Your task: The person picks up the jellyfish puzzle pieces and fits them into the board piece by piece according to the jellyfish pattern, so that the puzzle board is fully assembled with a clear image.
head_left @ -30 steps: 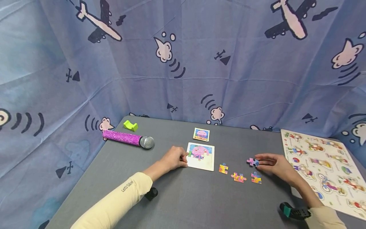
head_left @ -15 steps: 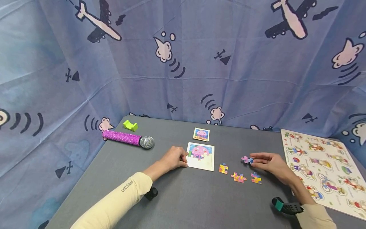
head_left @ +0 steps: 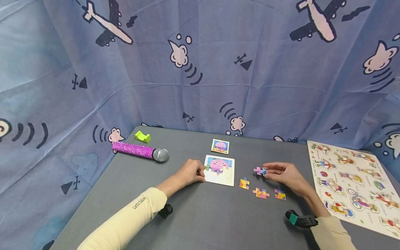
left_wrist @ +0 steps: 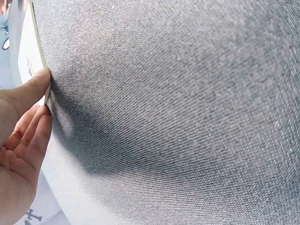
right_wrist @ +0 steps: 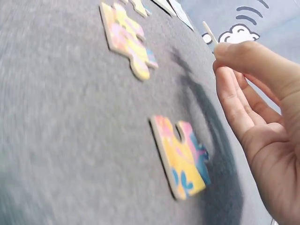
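The left hand (head_left: pixel 191 172) grips the left edge of a white puzzle tray (head_left: pixel 222 180) that has part of a pink octopus picture in it; in the left wrist view thumb and fingers pinch the tray's edge (left_wrist: pixel 40 44). Between thumb and fingertips the right hand (head_left: pixel 287 176) holds a pink and blue puzzle piece (head_left: pixel 259 171), right of the tray and above the table. In the right wrist view that piece (right_wrist: pixel 209 32) appears edge-on. Below it lie three loose pieces: one yellow (head_left: pixel 244 184), one pink-yellow (head_left: pixel 260 193), one yellow-blue (head_left: pixel 280 194).
Behind the tray lies a small octopus picture card (head_left: pixel 220 146). A purple glitter microphone (head_left: pixel 134 150) and a green block (head_left: pixel 142 137) are at the back left of the grey table (head_left: pixel 200 218). A large board with figures (head_left: pixel 353 180) covers the right side. Patterned cloth hangs behind.
The right hand has moved left with the pink and blue piece, closer to the tray. The left hand keeps its place at the tray's edge.
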`<state>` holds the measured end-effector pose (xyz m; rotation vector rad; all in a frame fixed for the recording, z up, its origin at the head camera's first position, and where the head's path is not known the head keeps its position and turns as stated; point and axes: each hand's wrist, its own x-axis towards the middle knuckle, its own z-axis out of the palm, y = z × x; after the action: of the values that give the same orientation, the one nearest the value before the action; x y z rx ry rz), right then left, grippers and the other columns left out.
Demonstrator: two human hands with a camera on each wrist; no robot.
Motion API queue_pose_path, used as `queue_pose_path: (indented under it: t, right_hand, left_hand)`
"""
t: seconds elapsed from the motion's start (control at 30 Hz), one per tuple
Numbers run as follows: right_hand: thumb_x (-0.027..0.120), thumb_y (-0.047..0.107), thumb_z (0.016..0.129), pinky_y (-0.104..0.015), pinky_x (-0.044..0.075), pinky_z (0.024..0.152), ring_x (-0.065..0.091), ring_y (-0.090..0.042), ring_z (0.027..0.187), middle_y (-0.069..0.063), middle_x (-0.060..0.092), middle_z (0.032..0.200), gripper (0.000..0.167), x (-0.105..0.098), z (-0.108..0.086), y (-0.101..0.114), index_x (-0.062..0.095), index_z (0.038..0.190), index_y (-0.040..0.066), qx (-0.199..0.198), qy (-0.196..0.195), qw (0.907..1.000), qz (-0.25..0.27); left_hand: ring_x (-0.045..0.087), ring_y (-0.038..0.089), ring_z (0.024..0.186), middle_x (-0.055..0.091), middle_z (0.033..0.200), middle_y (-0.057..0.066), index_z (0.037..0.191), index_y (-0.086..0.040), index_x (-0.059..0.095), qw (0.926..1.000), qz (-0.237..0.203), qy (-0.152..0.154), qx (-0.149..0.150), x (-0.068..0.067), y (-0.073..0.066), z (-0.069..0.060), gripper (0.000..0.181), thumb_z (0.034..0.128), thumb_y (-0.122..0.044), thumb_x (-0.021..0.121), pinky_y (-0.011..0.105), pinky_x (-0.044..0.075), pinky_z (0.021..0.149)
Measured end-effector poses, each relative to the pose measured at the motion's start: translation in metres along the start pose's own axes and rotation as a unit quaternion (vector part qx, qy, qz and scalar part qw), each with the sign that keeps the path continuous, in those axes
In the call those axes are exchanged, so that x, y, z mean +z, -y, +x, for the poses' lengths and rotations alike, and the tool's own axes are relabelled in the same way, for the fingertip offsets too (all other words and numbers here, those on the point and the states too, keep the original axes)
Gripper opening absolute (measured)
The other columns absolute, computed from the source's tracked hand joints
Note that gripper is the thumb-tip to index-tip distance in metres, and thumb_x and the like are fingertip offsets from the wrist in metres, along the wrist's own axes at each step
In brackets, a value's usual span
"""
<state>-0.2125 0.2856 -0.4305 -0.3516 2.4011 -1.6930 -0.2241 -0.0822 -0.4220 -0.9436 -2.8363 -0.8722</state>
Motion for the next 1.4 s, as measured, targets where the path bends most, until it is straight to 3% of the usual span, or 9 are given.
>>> queue_pose_path:
  t: [0.3, 0.57, 0.7, 0.93, 1.2, 1.4]
  right_hand:
    - [0.074, 0.005, 0.083, -0.021, 0.053, 0.076, 0.066, -0.005, 0.091, -0.011, 0.067, 0.112, 0.048, 0.018, 0.014, 0.004, 0.054, 0.122, -0.016, -0.017, 0.006, 0.9997, 0.015]
    - [0.074, 0.005, 0.082, -0.022, 0.053, 0.077, 0.066, -0.005, 0.089, -0.026, 0.061, 0.117, 0.048, 0.037, 0.029, 0.01, 0.055, 0.122, -0.014, -0.007, 0.015, 0.9997, 0.017]
    - [0.074, 0.007, 0.083, -0.021, 0.053, 0.076, 0.065, -0.005, 0.087, -0.026, 0.062, 0.116, 0.047, 0.047, 0.035, 0.014, 0.056, 0.122, -0.014, -0.007, 0.021, 0.9997, 0.002]
    - [0.074, 0.0, 0.081, -0.022, 0.054, 0.075, 0.067, -0.006, 0.085, -0.03, 0.063, 0.111, 0.043, 0.064, 0.044, 0.016, 0.058, 0.118, -0.016, -0.023, 0.02, 0.9991, 0.028]
    - [0.076, 0.006, 0.08, -0.022, 0.054, 0.07, 0.067, -0.008, 0.082, -0.023, 0.068, 0.103, 0.039, 0.077, 0.05, 0.016, 0.063, 0.113, -0.011, -0.03, 0.023, 0.999, -0.025]
    - [0.078, 0.008, 0.079, -0.023, 0.054, 0.068, 0.068, -0.015, 0.081, -0.019, 0.07, 0.099, 0.035, 0.084, 0.053, 0.02, 0.068, 0.108, -0.007, -0.049, 0.017, 0.996, -0.073]
  left_hand:
    - [0.068, 0.021, 0.088, 0.069, 0.08, 0.005, 0.066, -0.007, 0.069, 0.9999, -0.004, 0.0, -0.012, -0.001, -0.001, -0.001, 0.016, 0.0681, -0.008, 0.085, 0.025, 0.048, 0.067]
    - [0.067, 0.023, 0.097, 0.071, 0.09, 0.009, 0.066, -0.007, 0.069, 0.9999, -0.003, 0.005, -0.015, -0.001, -0.002, -0.002, 0.016, 0.0684, -0.008, 0.085, 0.027, 0.052, 0.075]
    - [0.067, 0.022, 0.097, 0.071, 0.088, 0.008, 0.066, -0.007, 0.069, 0.9998, -0.009, 0.006, -0.018, -0.001, -0.002, -0.003, 0.016, 0.0684, -0.008, 0.085, 0.029, 0.052, 0.076]
    - [0.067, 0.023, 0.098, 0.07, 0.087, 0.008, 0.066, -0.006, 0.069, 0.9998, -0.02, 0.001, -0.01, 0.0, -0.002, -0.001, 0.016, 0.0689, -0.007, 0.084, 0.031, 0.052, 0.077]
    - [0.068, 0.022, 0.096, 0.07, 0.082, 0.006, 0.066, -0.006, 0.069, 0.9999, -0.014, -0.002, -0.006, -0.001, -0.002, -0.002, 0.016, 0.0678, -0.007, 0.085, 0.027, 0.051, 0.073]
    - [0.067, 0.023, 0.097, 0.071, 0.089, 0.01, 0.066, -0.006, 0.069, 0.9997, -0.022, 0.002, -0.009, -0.001, -0.001, -0.001, 0.015, 0.0689, -0.006, 0.084, 0.03, 0.052, 0.077]
